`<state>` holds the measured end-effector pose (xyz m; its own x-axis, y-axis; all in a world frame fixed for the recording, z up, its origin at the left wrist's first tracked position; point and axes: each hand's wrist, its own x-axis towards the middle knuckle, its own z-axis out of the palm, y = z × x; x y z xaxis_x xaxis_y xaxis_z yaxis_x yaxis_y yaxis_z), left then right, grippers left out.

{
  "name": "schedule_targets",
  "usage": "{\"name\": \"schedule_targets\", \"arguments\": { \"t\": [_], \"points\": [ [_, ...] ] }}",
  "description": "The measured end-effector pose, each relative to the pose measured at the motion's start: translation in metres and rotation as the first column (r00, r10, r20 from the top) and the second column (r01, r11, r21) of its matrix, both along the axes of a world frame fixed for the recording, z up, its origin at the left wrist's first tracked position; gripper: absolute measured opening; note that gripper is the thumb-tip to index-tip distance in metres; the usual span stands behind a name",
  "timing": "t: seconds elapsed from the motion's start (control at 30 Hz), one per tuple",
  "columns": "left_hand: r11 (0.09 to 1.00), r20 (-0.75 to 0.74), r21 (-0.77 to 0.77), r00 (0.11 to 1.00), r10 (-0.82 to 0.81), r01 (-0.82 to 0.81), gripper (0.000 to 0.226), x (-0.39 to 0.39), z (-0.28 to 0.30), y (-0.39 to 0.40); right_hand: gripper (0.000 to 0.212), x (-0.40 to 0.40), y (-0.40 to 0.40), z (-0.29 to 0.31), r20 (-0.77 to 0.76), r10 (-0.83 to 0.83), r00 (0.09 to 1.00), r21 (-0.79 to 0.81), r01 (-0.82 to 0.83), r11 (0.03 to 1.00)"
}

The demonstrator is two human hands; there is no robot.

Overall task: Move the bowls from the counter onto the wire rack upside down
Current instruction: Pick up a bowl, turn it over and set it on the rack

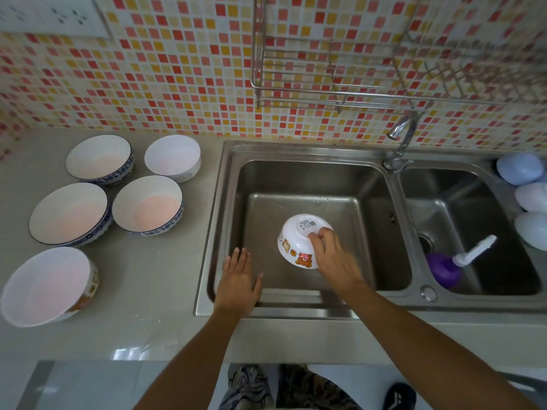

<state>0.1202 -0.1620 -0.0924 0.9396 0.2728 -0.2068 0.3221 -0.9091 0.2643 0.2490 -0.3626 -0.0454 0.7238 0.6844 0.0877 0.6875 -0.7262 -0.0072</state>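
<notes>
My right hand (331, 258) grips a small white bowl with bear pictures (299, 241), turned upside down over the left sink basin. Beside it, over the basin's front left corner, my left hand (238, 281) hovers flat with fingers spread and holds nothing. Several bowls stand upright on the counter to the left: three with blue patterned rims (99, 158) (69, 213) (148, 204), a plain white one (173, 158) and a large one with an orange pattern (48, 285). The wire rack (340, 94) hangs on the tiled wall above the sink, and nothing rests on the part I see.
The steel double sink (225, 220) has a tap (399, 137) between its basins. A purple bottle with a white pump (455, 263) lies in the right basin. Pale blue and white rounded objects (521, 173) sit at the far right edge. A wall socket (56, 16) is at top left.
</notes>
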Motion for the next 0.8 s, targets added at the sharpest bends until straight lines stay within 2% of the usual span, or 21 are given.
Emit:
{"name": "schedule_targets", "arguments": {
  "t": [0.1, 0.13, 0.2, 0.23, 0.3, 0.37, 0.4, 0.47, 0.53, 0.67, 0.8],
  "points": [
    [0.998, 0.008, 0.025, 0.998, -0.062, 0.062, 0.071, 0.004, 0.007, 0.000, 0.086, 0.004, 0.000, 0.015, -0.099, -0.083, 0.992, 0.141, 0.097, 0.985],
    [0.997, 0.030, 0.019, 0.997, -0.075, 0.075, 0.073, 0.008, 0.011, 0.001, 0.085, 0.007, 0.002, 0.023, -0.166, -0.140, 0.976, 0.225, 0.176, 0.958],
    [0.997, 0.124, 0.015, 0.989, -0.079, 0.078, 0.076, 0.019, 0.024, 0.004, 0.086, 0.016, 0.005, 0.042, -0.300, -0.248, 0.921, 0.404, 0.358, 0.842],
    [0.997, 0.181, 0.025, 0.981, -0.077, 0.074, 0.075, 0.027, 0.033, 0.006, 0.086, 0.021, 0.006, 0.051, -0.347, -0.293, 0.891, 0.474, 0.436, 0.765],
    [0.997, 0.280, 0.053, 0.958, -0.069, 0.056, 0.070, 0.046, 0.056, 0.012, 0.086, 0.034, 0.003, 0.069, -0.531, -0.318, 0.786, 0.595, 0.612, 0.520],
    [0.998, 0.377, 0.062, 0.925, -0.052, 0.031, 0.064, 0.070, 0.086, 0.016, 0.076, 0.047, -0.004, 0.086, -0.757, -0.183, 0.628, 0.581, 0.774, 0.252],
    [0.997, 0.424, 0.070, 0.904, -0.050, 0.022, 0.061, 0.082, 0.104, 0.018, 0.067, 0.053, -0.009, 0.094, -0.829, -0.077, 0.554, 0.538, 0.828, 0.160],
    [0.995, 0.512, 0.100, 0.857, -0.064, 0.015, 0.060, 0.106, 0.140, 0.018, 0.043, 0.062, -0.019, 0.117, -0.884, 0.129, 0.449, 0.459, 0.886, 0.059],
    [0.991, 0.575, 0.135, 0.813, -0.090, 0.015, 0.061, 0.130, 0.176, 0.015, 0.027, 0.069, -0.029, 0.139, -0.872, 0.306, 0.382, 0.402, 0.916, 0.003],
    [0.974, 0.649, 0.226, 0.740, -0.176, 0.034, 0.057, 0.174, 0.235, 0.005, 0.043, 0.079, -0.043, 0.176, -0.813, 0.493, 0.311, 0.360, 0.933, 0.005],
    [0.969, 0.636, 0.245, 0.751, -0.176, 0.019, 0.055, 0.213, 0.269, 0.002, 0.036, 0.088, -0.054, 0.208, -0.763, 0.571, 0.303, 0.392, 0.919, 0.035]
  ]
}}
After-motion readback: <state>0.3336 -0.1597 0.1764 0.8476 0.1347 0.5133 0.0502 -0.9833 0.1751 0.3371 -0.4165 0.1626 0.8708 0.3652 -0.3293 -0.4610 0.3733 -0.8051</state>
